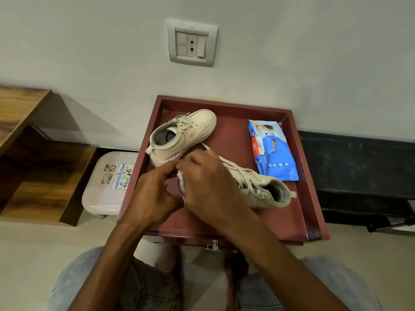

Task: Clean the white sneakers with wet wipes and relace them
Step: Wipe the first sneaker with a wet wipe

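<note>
Hands close together over the toe of the near sneaker point(258, 194). The left hand point(152, 189) pinches an edge of a white wipe point(180, 175) with curled fingertips, while the right hand point(206, 182) curls over the wipe and the toe beneath it, hiding just how it grips. It looks as if one hand pulls the cloth taut so the other can rub.

The near sneaker lies on its side on the desk point(235, 131), heel toward the right, apparently tipped to offer up its sidewall and toe. Its lace point(208, 149) is threaded, one loose end trailing past the knuckles. The far sneaker point(182, 135) sits just behind, upright, grubby and laced, likely waiting its turn.

A blue wipes pack point(272, 151) rests flat by the desk's right rim, near the right hand for the next sheet. The raised rim keeps everything corralled.

On the floor beside the desk stands a pale stool point(105, 187), and a socket point(192, 42) is set in the wall above. Cleaning seems barely begun, and relacing has not started.
</note>
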The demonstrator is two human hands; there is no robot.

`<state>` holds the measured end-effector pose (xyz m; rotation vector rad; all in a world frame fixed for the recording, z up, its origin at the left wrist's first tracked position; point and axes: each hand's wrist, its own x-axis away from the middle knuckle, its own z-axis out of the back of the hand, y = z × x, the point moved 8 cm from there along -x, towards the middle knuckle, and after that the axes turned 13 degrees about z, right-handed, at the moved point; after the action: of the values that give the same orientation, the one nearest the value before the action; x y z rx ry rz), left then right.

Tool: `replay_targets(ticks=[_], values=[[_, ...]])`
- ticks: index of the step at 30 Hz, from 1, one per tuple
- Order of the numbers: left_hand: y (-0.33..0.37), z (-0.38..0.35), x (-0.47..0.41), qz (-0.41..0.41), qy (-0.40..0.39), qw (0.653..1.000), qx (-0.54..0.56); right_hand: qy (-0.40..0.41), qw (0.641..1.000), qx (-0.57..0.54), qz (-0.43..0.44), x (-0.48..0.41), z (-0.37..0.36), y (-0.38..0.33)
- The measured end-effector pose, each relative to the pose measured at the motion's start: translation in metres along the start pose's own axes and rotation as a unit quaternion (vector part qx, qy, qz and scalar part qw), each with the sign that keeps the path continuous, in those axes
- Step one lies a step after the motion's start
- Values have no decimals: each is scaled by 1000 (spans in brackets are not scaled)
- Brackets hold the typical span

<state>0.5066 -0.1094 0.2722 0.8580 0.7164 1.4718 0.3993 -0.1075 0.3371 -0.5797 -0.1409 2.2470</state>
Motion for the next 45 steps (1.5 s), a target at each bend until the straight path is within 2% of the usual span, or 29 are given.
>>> replay_targets(ticks=[2, 5, 8, 11, 14, 16, 17, 23, 26, 30, 33, 36, 39, 42, 45], values=[[-3, 0, -1, 3, -1, 1000, -9, -13, 1000, 7, 23, 1, -4, -7], [-3, 0, -1, 11, -15, 1000, 2, 17, 999, 8, -45, 2, 1, 31], [-2, 0, -1, 9, -24, 1000, 3, -22, 990, 39, -132, 17, 3, 72], [-3, -1, -3, 13, -29, 999, -6, -47, 987, 53, -147, 30, 11, 85], [-7, -1, -5, 20, -32, 999, -19, 34, 983, 27, -177, 43, 47, 97], [-12, -2, -6, 25, -36, 998, -42, 106, 971, 11, -213, 57, 77, 111], [-15, -3, -7, 28, -39, 997, -57, 118, 965, 8, -232, 66, 84, 120], [-25, -7, -11, 43, -57, 990, -123, -33, 957, 4, -287, 88, 54, 145], [-29, -10, -12, 52, -68, 987, -139, -45, 964, -3, -261, 82, 50, 138], [-25, -11, -13, 22, -72, 983, -166, -45, 968, -27, -247, 77, 42, 129], [-23, -11, -14, 13, -77, 983, -167, -29, 982, -40, -183, 67, 34, 107], [-25, -11, -16, 19, -83, 983, -162, -48, 991, -36, -120, 59, 25, 89], [-27, -11, -16, 23, -91, 983, -159, -53, 984, 5, -168, 67, 34, 110], [-28, -11, -17, 28, -89, 982, -164, -128, 960, 77, -236, 88, 43, 138], [-26, -12, -18, 27, -81, 982, -171, -157, 952, 53, -256, 100, 49, 141]])
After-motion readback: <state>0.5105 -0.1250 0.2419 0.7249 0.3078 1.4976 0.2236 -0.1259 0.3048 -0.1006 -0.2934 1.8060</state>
